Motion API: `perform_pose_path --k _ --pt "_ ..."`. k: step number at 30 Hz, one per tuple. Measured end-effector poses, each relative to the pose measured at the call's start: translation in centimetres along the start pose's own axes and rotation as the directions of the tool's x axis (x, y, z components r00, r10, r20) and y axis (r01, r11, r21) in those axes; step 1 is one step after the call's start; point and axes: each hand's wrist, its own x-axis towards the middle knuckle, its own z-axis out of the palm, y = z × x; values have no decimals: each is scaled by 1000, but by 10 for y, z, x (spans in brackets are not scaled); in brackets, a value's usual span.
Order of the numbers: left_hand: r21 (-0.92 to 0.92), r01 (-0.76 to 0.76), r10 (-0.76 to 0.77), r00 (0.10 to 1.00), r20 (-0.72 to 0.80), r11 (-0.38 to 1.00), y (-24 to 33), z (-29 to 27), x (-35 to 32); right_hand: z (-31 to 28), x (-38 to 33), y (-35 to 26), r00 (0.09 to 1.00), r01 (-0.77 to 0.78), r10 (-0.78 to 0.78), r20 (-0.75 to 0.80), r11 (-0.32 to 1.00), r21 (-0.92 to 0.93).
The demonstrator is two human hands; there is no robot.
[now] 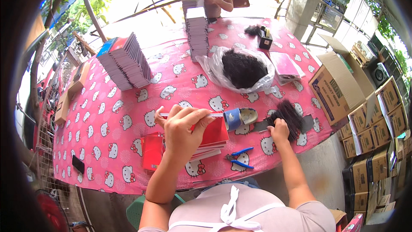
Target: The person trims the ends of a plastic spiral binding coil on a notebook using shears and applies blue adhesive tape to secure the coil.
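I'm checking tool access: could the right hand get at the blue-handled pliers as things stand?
Probably yes: the blue-handled pliers lie uncovered near the right hand, with only pink tablecloth showing between them. The hand may first have to leave the black strands.

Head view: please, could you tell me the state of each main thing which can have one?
Left hand, closed on a thin book
Right hand, fingers touching the black strand bundle
Blue-handled pliers, handles spread apart
Plastic bag, open, filled with black strands
Cardboard box, flaps open
Tall notebook stack, upright
Dark phone, lying flat
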Motion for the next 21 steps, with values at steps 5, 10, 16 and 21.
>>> perform_pose_path --k 5,10,16,21 --pt "-33 65 -65 998 -11 997 0 -4 0 -12 15 4 999 16 -9 -49 991 137" --pt "-5 63 -62 998 25 998 2 -7 -1 -92 9 -85 883 466 -376 -282 776 425" --pt "-75 66 -67 998 -9 995 4 -8 -1 -179 -19 -198 776 516 -594 -211 407 753" --pt "-65 63 -64 998 -12 996 5 -8 -3 -184 -13 -202 717 587 -656 -235 386 712"
